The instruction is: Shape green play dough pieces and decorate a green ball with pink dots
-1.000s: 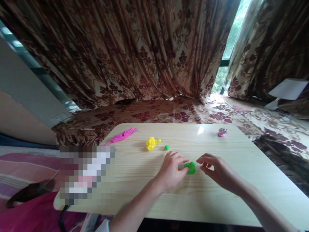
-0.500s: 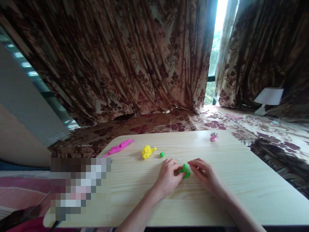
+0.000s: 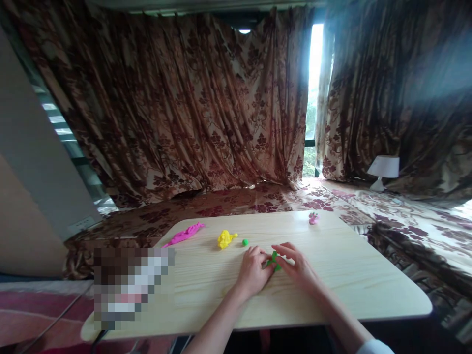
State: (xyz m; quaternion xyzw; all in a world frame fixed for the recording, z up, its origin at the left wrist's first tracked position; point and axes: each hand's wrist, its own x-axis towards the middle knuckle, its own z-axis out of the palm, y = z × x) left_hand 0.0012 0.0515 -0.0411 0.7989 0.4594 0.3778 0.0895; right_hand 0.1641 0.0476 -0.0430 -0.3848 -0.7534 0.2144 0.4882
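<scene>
My left hand [image 3: 252,269] and my right hand [image 3: 298,266] meet over a small lump of green clay [image 3: 274,260] on the light wooden table [image 3: 361,285]. Both pinch the lump between fingertips, and much of it is hidden by my fingers. A tiny green clay ball [image 3: 245,242] lies just beyond my left hand. A yellow clay piece [image 3: 224,239] sits to its left. A long pink clay strip [image 3: 183,234] rests near the table's far left corner. A small pink clay piece with green bits [image 3: 313,219] lies at the far right.
A blurred-out patch [image 3: 129,285] covers the table's left part. Patterned brown curtains [image 3: 191,108] hang behind, with a bright window gap [image 3: 313,98]. Floral fabric covers the ledge behind the table. A white lamp [image 3: 383,169] stands at the right.
My right hand has closed in onto the green clay, which both hands now pinch. The camera has tilted upward, so the table sits lower in view.
</scene>
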